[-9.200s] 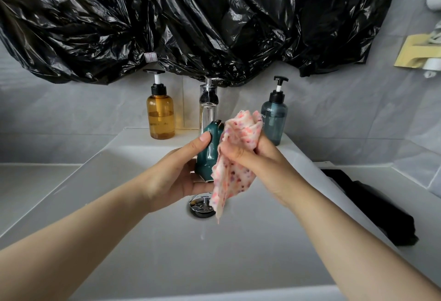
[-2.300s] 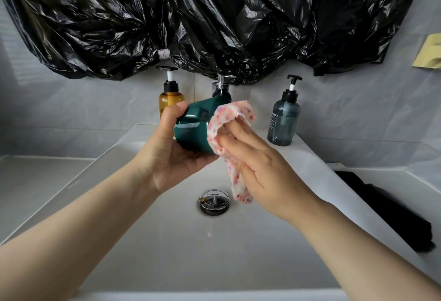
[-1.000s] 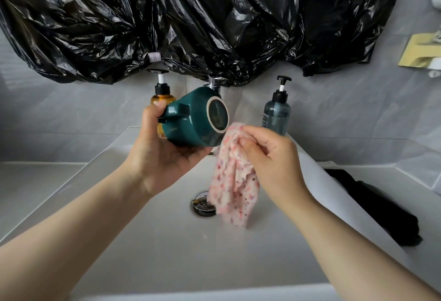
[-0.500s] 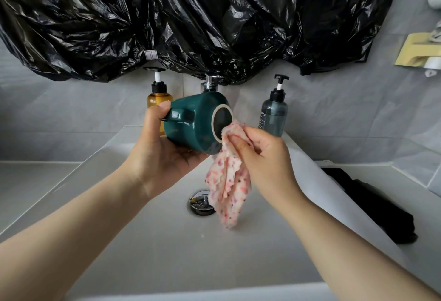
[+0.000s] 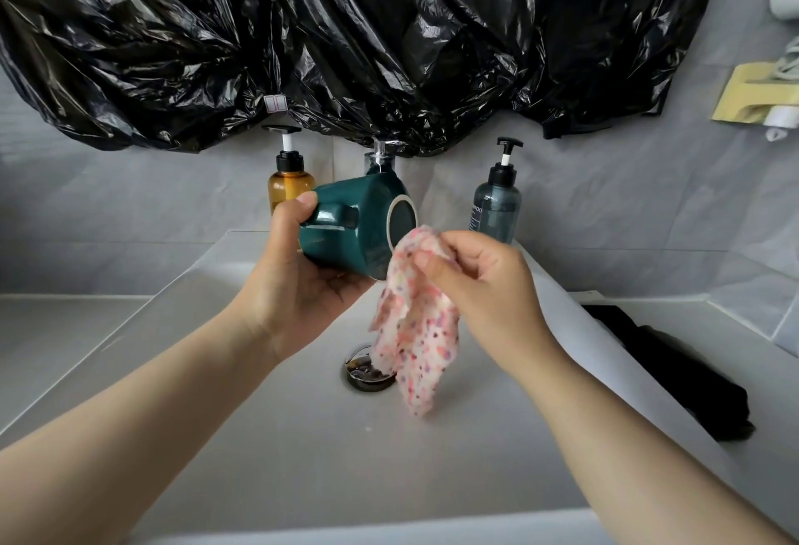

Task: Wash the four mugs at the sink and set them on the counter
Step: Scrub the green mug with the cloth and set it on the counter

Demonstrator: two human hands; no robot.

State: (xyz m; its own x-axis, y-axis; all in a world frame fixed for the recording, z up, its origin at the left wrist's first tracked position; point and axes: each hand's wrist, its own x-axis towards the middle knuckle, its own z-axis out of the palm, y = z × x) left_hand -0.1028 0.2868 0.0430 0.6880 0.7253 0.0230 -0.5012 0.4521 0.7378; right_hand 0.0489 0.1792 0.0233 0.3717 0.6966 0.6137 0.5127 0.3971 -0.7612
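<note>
— Where is the mug?
— The dark green mug (image 5: 350, 233) lies tipped on its side above the sink (image 5: 302, 436). The left hand (image 5: 298, 285) grips it, thumb by the handle and fingers underneath.
— And the right hand (image 5: 484, 285)?
— It pinches a pink-spotted cloth (image 5: 417, 337) against the edge of the mug's base (the rest hangs over the drain (image 5: 367, 376)).

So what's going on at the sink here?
A person is washing a dark green mug over the white sink. The left hand holds the mug on its side, base facing right; the right hand pinches a pink spotted cloth against the base's lower edge. No other mugs are in view.
</note>
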